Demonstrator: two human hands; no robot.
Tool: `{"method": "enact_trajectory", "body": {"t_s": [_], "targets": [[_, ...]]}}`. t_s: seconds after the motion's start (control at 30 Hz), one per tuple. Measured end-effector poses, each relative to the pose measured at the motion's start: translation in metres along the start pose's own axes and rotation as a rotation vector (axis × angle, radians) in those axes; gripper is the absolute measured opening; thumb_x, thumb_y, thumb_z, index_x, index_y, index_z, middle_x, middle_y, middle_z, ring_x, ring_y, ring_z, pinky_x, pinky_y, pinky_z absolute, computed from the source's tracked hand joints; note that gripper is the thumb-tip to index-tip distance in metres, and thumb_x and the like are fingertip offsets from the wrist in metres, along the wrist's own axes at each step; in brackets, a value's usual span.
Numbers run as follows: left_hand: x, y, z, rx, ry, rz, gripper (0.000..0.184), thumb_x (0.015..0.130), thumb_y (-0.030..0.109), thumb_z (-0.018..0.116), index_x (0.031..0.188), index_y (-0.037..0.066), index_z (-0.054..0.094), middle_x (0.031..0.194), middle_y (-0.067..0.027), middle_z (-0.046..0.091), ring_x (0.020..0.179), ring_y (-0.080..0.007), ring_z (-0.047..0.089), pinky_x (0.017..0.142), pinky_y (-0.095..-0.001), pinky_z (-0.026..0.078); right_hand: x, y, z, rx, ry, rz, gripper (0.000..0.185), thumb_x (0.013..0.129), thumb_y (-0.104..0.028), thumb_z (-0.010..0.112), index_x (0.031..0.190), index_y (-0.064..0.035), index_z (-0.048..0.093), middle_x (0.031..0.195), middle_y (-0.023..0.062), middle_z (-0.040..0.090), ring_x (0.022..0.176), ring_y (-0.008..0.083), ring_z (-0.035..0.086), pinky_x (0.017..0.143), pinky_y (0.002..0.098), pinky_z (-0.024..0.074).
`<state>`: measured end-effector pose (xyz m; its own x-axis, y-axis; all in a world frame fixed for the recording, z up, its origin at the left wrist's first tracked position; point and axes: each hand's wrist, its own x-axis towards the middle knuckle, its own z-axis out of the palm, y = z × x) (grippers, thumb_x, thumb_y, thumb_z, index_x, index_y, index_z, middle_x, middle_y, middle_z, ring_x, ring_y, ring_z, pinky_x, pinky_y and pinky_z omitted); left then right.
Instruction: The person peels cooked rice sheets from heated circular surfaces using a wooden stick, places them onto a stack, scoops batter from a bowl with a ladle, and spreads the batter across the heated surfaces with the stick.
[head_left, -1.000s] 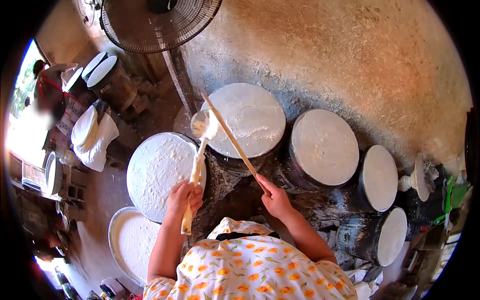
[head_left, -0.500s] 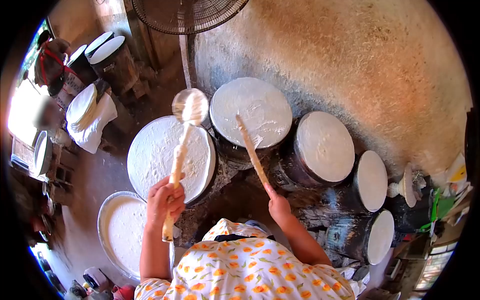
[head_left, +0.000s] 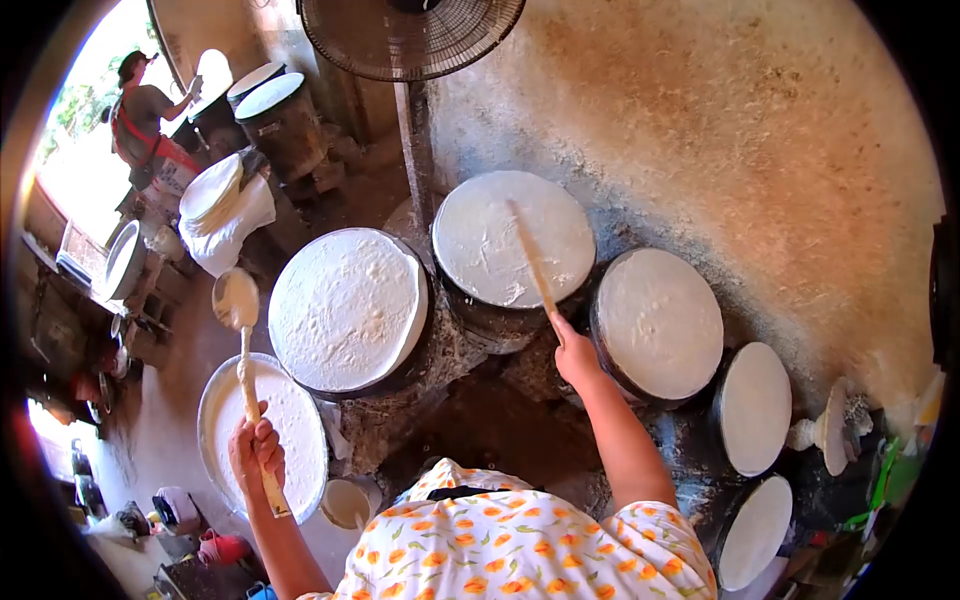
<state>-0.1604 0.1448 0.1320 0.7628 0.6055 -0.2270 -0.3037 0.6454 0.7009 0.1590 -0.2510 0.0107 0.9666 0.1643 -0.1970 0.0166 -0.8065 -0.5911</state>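
Observation:
My left hand (head_left: 257, 455) is wrapped around the long handle of a ladle (head_left: 236, 300), raised over the wide basin (head_left: 203, 425) of whitish batter (head_left: 300, 425). The ladle's bowl points away from me, past the basin's far rim. In my closed right hand (head_left: 574, 352) is a thin wooden stick (head_left: 534, 262), slightly blurred. Its far end lies over the white round top of the middle drum (head_left: 500, 225); whether it touches, I cannot tell. Left of that stands a drum with a lumpy white top (head_left: 350, 315).
More white-topped drums (head_left: 660, 325) curve along the wall to my right. A fan (head_left: 410, 40) hangs at the top. Far left, a person in a red apron (head_left: 150, 130) stands by other drums and a stack of pale round sheets (head_left: 212, 192). A small bucket (head_left: 347, 503) sits beside the basin.
My left hand has swung the ladle left, from over the left drum to above the basin. My right hand still holds the stick over the middle drum. The whole view has shifted.

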Motion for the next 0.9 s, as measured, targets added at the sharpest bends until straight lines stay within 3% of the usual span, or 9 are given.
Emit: {"method": "enact_trajectory", "body": {"t_s": [0.1, 0.23, 0.4, 0.43, 0.57, 0.6, 0.7, 0.8, 0.9], "targets": [[-0.028, 0.006, -0.047, -0.088, -0.069, -0.01, 0.039, 0.095, 0.015, 0.042, 0.125, -0.01, 0.037, 0.074, -0.0025, 0.045, 0.05, -0.0067, 0.042, 0.036, -0.0204, 0.037, -0.002, 0.017, -0.007, 0.139, -0.005, -0.366, 0.061, 0.078, 0.0, 0.047, 0.133, -0.0259, 0.046, 0.112, 0.0184, 0.059, 0.095, 0.0412, 0.057, 0.079, 0.0458, 0.0488], [-0.07, 0.012, -0.08, -0.187, 0.061, 0.01, 0.038, 0.094, 0.014, 0.04, 0.124, -0.01, 0.037, 0.073, -0.0029, 0.044, 0.05, -0.009, 0.043, 0.038, -0.0221, 0.038, 0.002, 0.038, 0.002, 0.158, 0.202, -0.237, 0.063, 0.081, -0.002, 0.049, 0.138, -0.0284, 0.039, 0.091, 0.028, 0.061, 0.082, 0.0447, 0.059, 0.07, 0.0487, 0.0479], [-0.086, 0.001, -0.171, -0.302, 0.215, 0.044, 0.03, 0.092, 0.013, 0.041, 0.113, -0.007, 0.042, 0.071, -0.0018, 0.044, 0.053, -0.0081, 0.045, 0.039, -0.0223, 0.04, -0.082, 0.041, 0.051, -0.095, -0.181, -0.252, 0.07, 0.08, -0.001, 0.05, 0.14, -0.0336, 0.035, 0.076, 0.0268, 0.061, 0.073, 0.0446, 0.059, 0.066, 0.0498, 0.0477], [-0.085, -0.004, -0.186, -0.329, 0.269, 0.035, 0.028, 0.09, 0.012, 0.04, 0.11, -0.007, 0.043, 0.07, -0.0013, 0.043, 0.052, -0.0084, 0.044, 0.039, -0.0221, 0.039, -0.092, 0.035, 0.052, 0.006, -0.166, -0.241, 0.066, 0.078, 0.003, 0.049, 0.136, -0.0291, 0.042, 0.095, 0.0254, 0.061, 0.084, 0.0418, 0.061, 0.07, 0.0433, 0.0512], [-0.068, -0.035, -0.298, -0.542, 0.328, -0.06, 0.009, 0.086, 0.012, 0.04, 0.085, 0.003, 0.04, 0.069, -0.0014, 0.042, 0.051, -0.0093, 0.045, 0.039, -0.0231, 0.04, -0.075, 0.023, 0.046, 0.367, 0.087, -0.508, 0.062, 0.078, 0.005, 0.046, 0.134, -0.0232, 0.047, 0.12, 0.02, 0.055, 0.101, 0.0389, 0.057, 0.08, 0.0387, 0.051], [-0.064, -0.044, -0.307, -0.581, 0.391, -0.06, 0.012, 0.085, 0.014, 0.042, 0.084, 0.002, 0.041, 0.066, -0.002, 0.044, 0.049, -0.0101, 0.046, 0.04, -0.0224, 0.042, -0.073, 0.001, 0.027, 0.212, -0.046, -0.23, 0.063, 0.079, 0.005, 0.046, 0.135, -0.0222, 0.044, 0.12, 0.02, 0.055, 0.102, 0.0399, 0.055, 0.08, 0.0401, 0.0503], [-0.058, -0.062, -0.326, -0.598, 0.555, -0.266, 0.014, 0.083, 0.016, 0.042, 0.079, 0.003, 0.044, 0.06, -0.0027, 0.047, 0.047, -0.0111, 0.048, 0.042, -0.0217, 0.047, -0.05, -0.003, 0.041, 0.157, 0.108, -0.307, 0.064, 0.078, 0.002, 0.048, 0.137, -0.0249, 0.042, 0.11, 0.0223, 0.059, 0.097, 0.0419, 0.057, 0.077, 0.0436, 0.0492], [-0.058, -0.075, -0.352, -0.521, 0.681, -0.456, 0.015, 0.082, 0.016, 0.042, 0.076, 0.002, 0.045, 0.061, -0.0036, 0.049, 0.048, -0.0115, 0.051, 0.041, -0.0213, 0.049, -0.067, -0.021, 0.054, 0.036, -0.072, -0.15, 0.066, 0.077, 0.005, 0.046, 0.136, -0.023, 0.042, 0.116, 0.0219, 0.057, 0.099, 0.0418, 0.056, 0.081, 0.044, 0.0486], [-0.056, -0.083, -0.363, -0.466, 0.756, -0.48, 0.015, 0.081, 0.015, 0.041, 0.079, 0.0, 0.045, 0.064, -0.006, 0.051, 0.048, -0.013, 0.051, 0.04, -0.0222, 0.048, -0.087, -0.004, 0.057, 0.154, -0.07, -0.385, 0.064, 0.076, 0.006, 0.046, 0.135, -0.0203, 0.045, 0.122, 0.0188, 0.056, 0.104, 0.0371, 0.058, 0.084, 0.039, 0.0485]]}}
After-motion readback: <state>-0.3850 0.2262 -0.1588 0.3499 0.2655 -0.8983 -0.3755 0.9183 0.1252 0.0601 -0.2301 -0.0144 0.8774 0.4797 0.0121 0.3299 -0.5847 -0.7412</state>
